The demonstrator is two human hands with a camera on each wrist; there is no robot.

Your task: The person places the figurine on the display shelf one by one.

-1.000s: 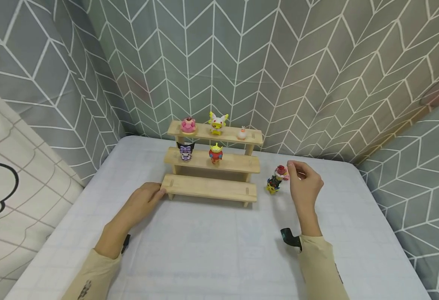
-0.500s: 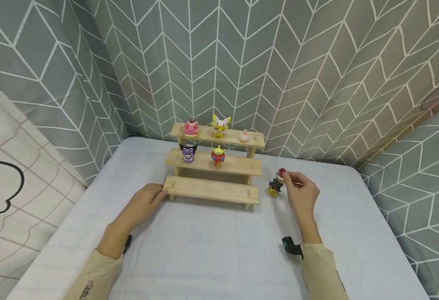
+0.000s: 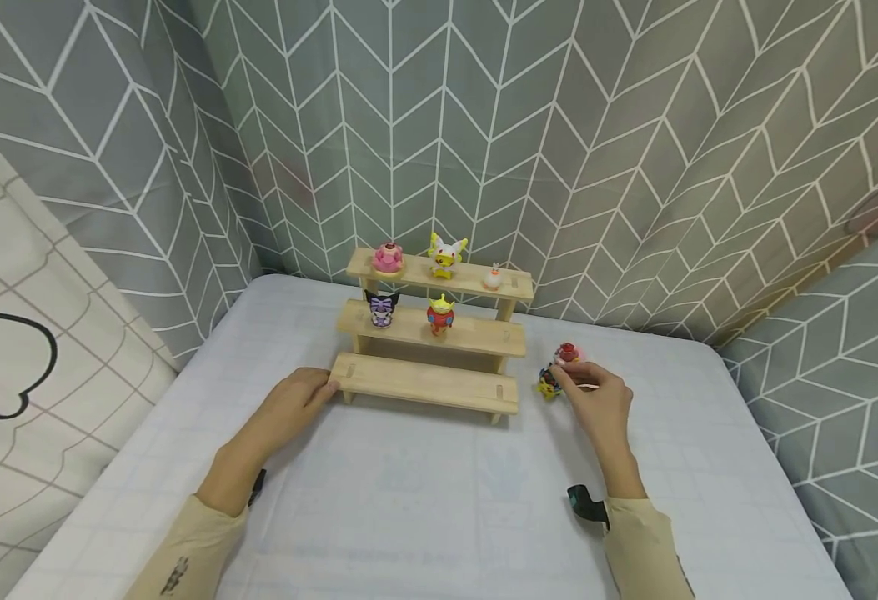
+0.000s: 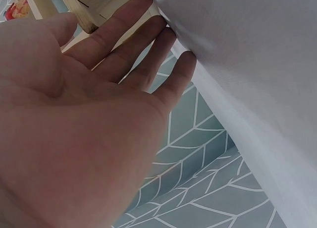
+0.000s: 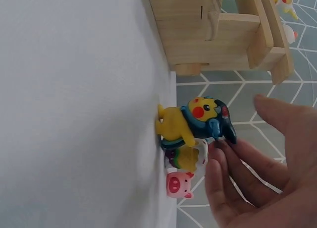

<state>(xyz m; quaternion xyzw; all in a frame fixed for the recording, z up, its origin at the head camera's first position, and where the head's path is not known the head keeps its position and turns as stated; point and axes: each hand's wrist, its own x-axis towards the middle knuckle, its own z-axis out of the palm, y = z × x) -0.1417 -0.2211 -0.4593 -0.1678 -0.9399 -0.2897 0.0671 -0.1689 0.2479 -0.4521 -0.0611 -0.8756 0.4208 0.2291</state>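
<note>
A small yellow figurine with red cheeks and a dark blue hood (image 5: 176,123) stands on the table right of the wooden shelf. My right hand (image 3: 601,404) is around its hood: in the right wrist view the fingers (image 5: 252,163) reach behind it, while the thumb stands apart from it. Behind it are a figurine with a red top (image 3: 568,352) and a pink pig figure (image 5: 179,184). My left hand (image 3: 288,410) rests at the left end of the lowest step of the three-step wooden shelf (image 3: 423,383). Its fingers (image 4: 143,64) are loosely extended.
On the top step stand a pink figurine (image 3: 388,259), a white-and-yellow one (image 3: 446,256) and a small white one (image 3: 493,277). The middle step carries a purple-and-black figurine (image 3: 382,309) and a red one with a yellow-green head (image 3: 440,316). Patterned curtains (image 3: 484,125) border the table.
My right hand has moved down and to the left, from beside the red-topped figurine to the hooded yellow one. The left hand stays at the shelf's end. The head view has shifted slightly.
</note>
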